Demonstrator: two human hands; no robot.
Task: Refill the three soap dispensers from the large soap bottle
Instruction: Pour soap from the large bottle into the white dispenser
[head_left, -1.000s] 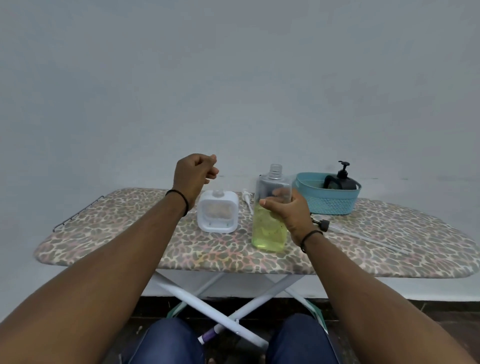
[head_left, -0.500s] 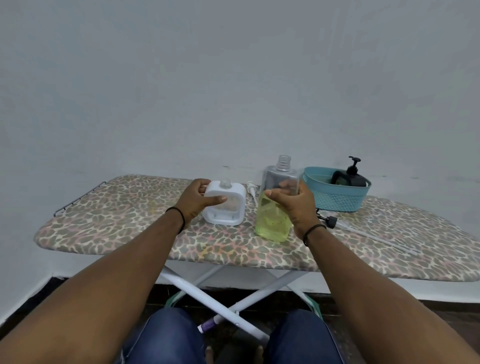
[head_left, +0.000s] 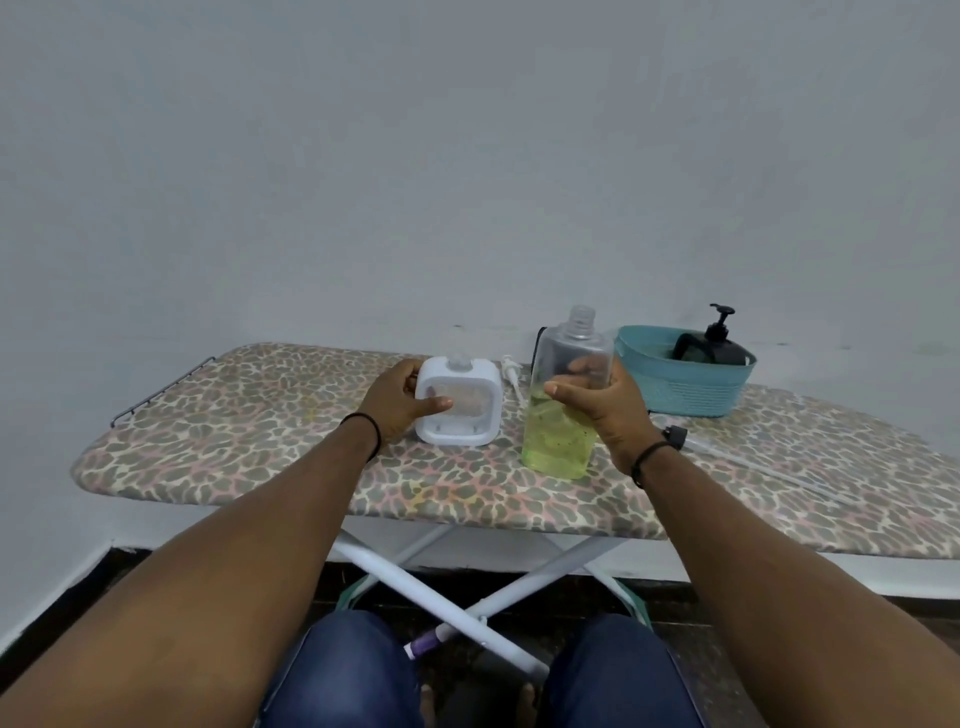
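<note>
A large clear bottle (head_left: 558, 447), about half full of yellow-green soap and uncapped, stands upright on the ironing board (head_left: 260, 457). My right hand (head_left: 605, 410) grips its right side. A white square dispenser (head_left: 470, 415) with an open top neck stands just left of the bottle, and my left hand (head_left: 397, 405) holds it by its left side with the thumb across the front. A white pump head (head_left: 511, 374) lies behind, between the two containers. A black pump dispenser (head_left: 714, 345) sits inside the teal basket (head_left: 685, 387).
The teal basket stands at the board's back right. A black cap with a long clear tube (head_left: 737, 452) lies on the board right of my right wrist. The wall is close behind. My knees and the board's crossed white legs (head_left: 467, 587) are below.
My left hand came down from the air and took hold of the white dispenser. My right hand stayed on the large bottle. The camera view tilted up slightly.
</note>
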